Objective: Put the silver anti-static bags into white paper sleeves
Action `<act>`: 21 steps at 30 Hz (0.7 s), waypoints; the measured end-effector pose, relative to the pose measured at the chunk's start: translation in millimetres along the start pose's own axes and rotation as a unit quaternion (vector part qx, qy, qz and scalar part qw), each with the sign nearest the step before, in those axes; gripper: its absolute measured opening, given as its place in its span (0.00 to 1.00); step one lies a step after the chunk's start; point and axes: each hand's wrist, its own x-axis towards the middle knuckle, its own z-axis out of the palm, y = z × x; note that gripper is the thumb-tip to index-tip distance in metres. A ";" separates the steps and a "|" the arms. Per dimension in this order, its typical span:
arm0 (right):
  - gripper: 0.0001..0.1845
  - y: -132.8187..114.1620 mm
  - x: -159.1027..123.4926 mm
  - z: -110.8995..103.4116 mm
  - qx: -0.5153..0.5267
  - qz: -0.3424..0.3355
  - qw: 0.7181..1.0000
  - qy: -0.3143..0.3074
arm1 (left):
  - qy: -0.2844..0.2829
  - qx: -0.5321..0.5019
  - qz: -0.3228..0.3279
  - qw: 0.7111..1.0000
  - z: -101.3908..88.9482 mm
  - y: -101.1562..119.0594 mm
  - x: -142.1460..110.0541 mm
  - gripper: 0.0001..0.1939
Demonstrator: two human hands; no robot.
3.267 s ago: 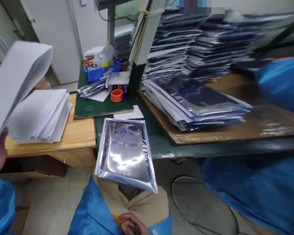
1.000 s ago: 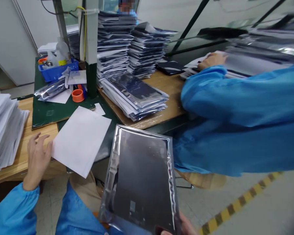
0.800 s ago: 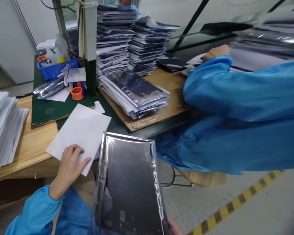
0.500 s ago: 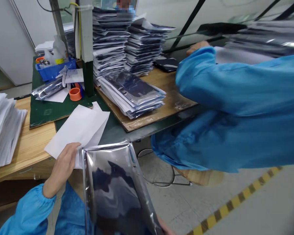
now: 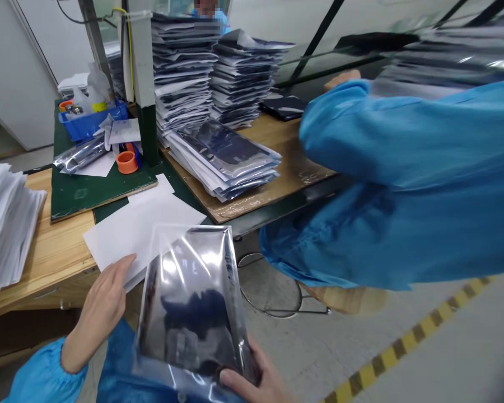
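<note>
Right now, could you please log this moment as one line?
left hand on white paper sheet | right hand holding silver antistatic bag

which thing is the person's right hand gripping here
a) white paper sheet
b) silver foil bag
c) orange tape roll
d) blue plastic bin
b: the right hand has its fingers around the lower edge of the silver foil bag, while the left hand lies on the white paper sheet.
</note>
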 end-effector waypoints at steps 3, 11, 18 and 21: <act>0.34 -0.4 11.0 18.4 0.046 -0.014 0.999 0.017 | 0.059 0.007 -0.048 0.997 3.1 -5.4 -17.7 0.20; 0.29 16.4 21.7 45.9 0.080 -0.041 0.996 -0.018 | 0.079 -0.058 -0.275 0.957 8.6 12.4 -55.6 0.15; 0.28 25.8 23.1 60.8 0.091 -0.037 0.995 0.011 | 0.144 -0.273 -0.317 0.897 28.0 27.5 -68.8 0.14; 0.29 28.5 22.8 65.5 0.091 -0.038 0.995 0.021 | 0.146 -0.235 -0.261 0.925 30.3 30.5 -71.9 0.12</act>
